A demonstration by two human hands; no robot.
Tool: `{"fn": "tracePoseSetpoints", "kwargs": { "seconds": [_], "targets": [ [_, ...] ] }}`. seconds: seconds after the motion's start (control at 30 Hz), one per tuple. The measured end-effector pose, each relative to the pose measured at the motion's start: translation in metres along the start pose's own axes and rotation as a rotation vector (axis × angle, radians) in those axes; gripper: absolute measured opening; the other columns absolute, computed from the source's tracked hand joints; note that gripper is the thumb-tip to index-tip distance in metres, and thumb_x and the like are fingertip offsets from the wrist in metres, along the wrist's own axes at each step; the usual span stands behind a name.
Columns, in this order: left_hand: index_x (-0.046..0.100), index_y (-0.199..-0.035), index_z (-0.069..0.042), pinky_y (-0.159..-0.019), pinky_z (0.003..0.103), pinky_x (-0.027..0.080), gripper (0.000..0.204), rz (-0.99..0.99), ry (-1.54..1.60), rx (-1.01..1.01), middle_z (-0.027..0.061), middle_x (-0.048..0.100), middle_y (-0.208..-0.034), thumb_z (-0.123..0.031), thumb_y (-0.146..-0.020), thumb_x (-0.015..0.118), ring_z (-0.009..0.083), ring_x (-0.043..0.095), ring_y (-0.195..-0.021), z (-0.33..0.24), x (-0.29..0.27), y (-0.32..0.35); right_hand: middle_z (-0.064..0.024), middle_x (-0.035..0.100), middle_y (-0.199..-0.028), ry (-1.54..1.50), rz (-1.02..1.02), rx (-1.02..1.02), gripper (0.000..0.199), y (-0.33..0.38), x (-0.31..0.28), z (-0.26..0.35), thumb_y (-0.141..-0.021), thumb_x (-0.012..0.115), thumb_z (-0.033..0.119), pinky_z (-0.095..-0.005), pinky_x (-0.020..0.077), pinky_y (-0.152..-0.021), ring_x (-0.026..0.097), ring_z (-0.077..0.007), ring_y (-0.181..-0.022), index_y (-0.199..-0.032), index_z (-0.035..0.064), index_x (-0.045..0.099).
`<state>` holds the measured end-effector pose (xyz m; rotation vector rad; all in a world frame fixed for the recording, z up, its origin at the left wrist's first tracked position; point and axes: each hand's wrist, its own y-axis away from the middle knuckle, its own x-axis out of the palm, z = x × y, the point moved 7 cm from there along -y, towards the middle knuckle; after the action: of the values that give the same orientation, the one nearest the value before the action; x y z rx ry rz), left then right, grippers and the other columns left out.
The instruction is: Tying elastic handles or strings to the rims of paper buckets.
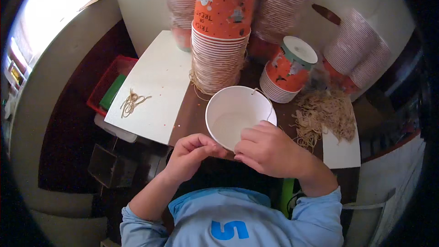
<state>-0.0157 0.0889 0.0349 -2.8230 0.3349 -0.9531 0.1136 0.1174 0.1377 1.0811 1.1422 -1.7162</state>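
Observation:
A white-lined paper bucket (228, 116) sits at the table's near edge, its mouth tilted up toward me. A thin beige cord (270, 106) is fixed at the far right of its rim and trails down that side toward my right hand. My right hand (270, 148) is closed over the near right part of the rim, fingertips partly inside; whether it also pinches the cord is hidden. My left hand (194, 153) is at the near left of the rim, thumb and fingers pressed together; what lies between them, if anything, is too small to make out.
Behind the bucket rises a tall stack of orange paper buckets (220, 41), and a shorter stack (292, 71) stands to its right. A heap of beige cords (327, 114) lies at right, a few loose cords (133, 103) at left. Wrapped stacks (283, 4) line the back.

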Motion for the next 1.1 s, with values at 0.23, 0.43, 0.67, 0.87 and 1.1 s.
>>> {"fn": "tracePoseSetpoints", "kwargs": {
  "seconds": [0.23, 0.43, 0.67, 0.87, 1.1],
  "targets": [
    [0.061, -0.1, 0.001, -0.069, 0.02, 0.047, 0.016, -0.061, -0.431, -0.028, 0.004, 0.064, -0.091, -0.001, -0.085, 0.063, 0.0058, 0.057, -0.079, 0.004, 0.014, 0.005, -0.0102, 0.056, -0.084, -0.271, 0.088, -0.126, 0.018, -0.023, 0.011, -0.008, -0.075, 0.067, 0.02, -0.0397, 0.0444, -0.071, 0.057, -0.0292, -0.078, -0.08, 0.0063, 0.056],
    [0.06, -0.092, 0.0, -0.067, 0.019, 0.045, 0.009, -0.078, -0.55, 0.022, 0.0032, 0.063, -0.087, -0.002, -0.084, 0.064, 0.0054, 0.056, -0.077, -0.003, 0.014, 0.008, -0.0099, 0.056, -0.083, -0.008, -0.474, 0.013, 0.018, -0.019, -0.018, -0.017, -0.074, 0.068, 0.02, -0.0433, 0.0421, -0.076, 0.054, -0.0308, -0.079, -0.08, 0.0074, 0.058],
    [0.058, -0.089, 0.0, -0.073, 0.023, 0.047, 0.007, -0.016, -0.42, 0.083, 0.0057, 0.064, -0.088, 0.001, -0.084, 0.062, 0.0096, 0.059, -0.082, -0.006, 0.01, 0.01, -0.0079, 0.057, -0.091, -0.204, -0.223, 0.094, 0.018, 0.01, 0.004, -0.01, -0.068, 0.072, 0.008, -0.037, 0.0415, -0.076, 0.055, -0.0258, -0.084, -0.083, 0.0094, 0.062],
    [0.057, -0.09, 0.0, -0.073, 0.023, 0.047, 0.007, -0.009, -0.433, 0.054, 0.0058, 0.063, -0.088, 0.001, -0.084, 0.062, 0.0095, 0.058, -0.081, -0.006, 0.009, 0.01, -0.0056, 0.055, -0.095, -0.008, -0.312, -0.069, 0.026, 0.0, 0.009, 0.002, -0.064, 0.073, 0.008, -0.0383, 0.0398, -0.075, 0.053, -0.0242, -0.085, -0.087, 0.0112, 0.061],
    [0.057, -0.091, 0.0, -0.071, 0.022, 0.047, 0.008, -0.014, -0.364, 0.039, 0.0054, 0.063, -0.089, 0.001, -0.084, 0.062, 0.0082, 0.058, -0.08, -0.004, 0.009, 0.011, -0.0047, 0.054, -0.093, -0.003, -0.332, -0.091, 0.027, -0.001, 0.016, 0.008, -0.062, 0.072, 0.008, -0.0395, 0.0392, -0.076, 0.052, -0.0236, -0.085, -0.085, 0.0107, 0.059]
  ]
}}
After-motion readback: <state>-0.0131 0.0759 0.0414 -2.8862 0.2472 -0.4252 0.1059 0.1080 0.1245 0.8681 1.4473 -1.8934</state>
